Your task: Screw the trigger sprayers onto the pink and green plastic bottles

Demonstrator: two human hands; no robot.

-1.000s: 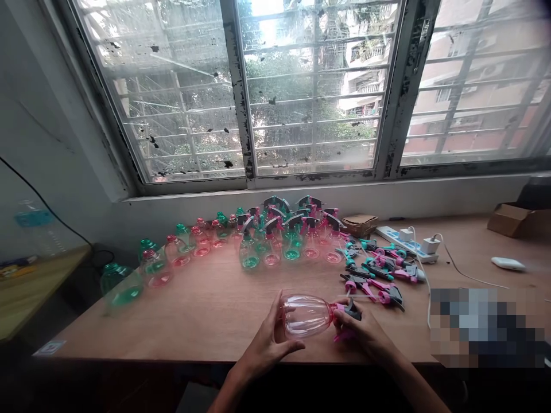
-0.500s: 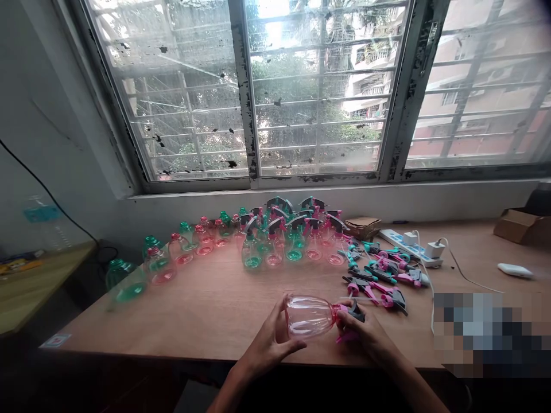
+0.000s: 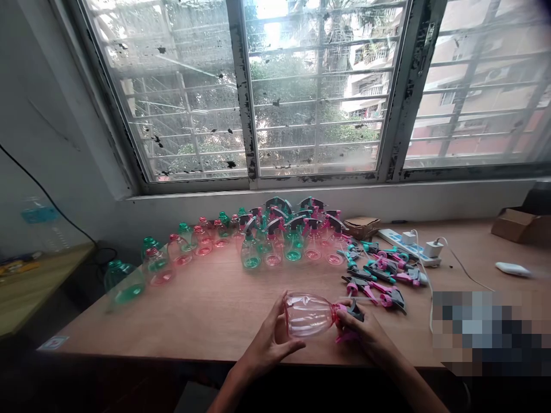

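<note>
A clear pink spray bottle (image 3: 309,316) lies sideways between my hands, low over the near part of the table. My left hand (image 3: 272,339) cups its base end, with the thumb along the lower side and the fingers at the bottom. At the neck, my right hand (image 3: 365,331) is closed round the pink and dark grey spray head (image 3: 353,311). Part of that head is hidden by the fingers. Just beyond my right hand lies a heap of loose spray heads (image 3: 381,269), pink, teal and dark grey.
Bottles with spray heads (image 3: 294,241) stand in a group near the window. Headless pink and green bottles (image 3: 161,267) line the left side. To the right are a power strip (image 3: 407,248), a white cable, a white object (image 3: 513,269) and a cardboard box (image 3: 520,225).
The view has shifted very slightly. Both hands keep the same hold on the pink spray bottle, with no clear movement of it.
</note>
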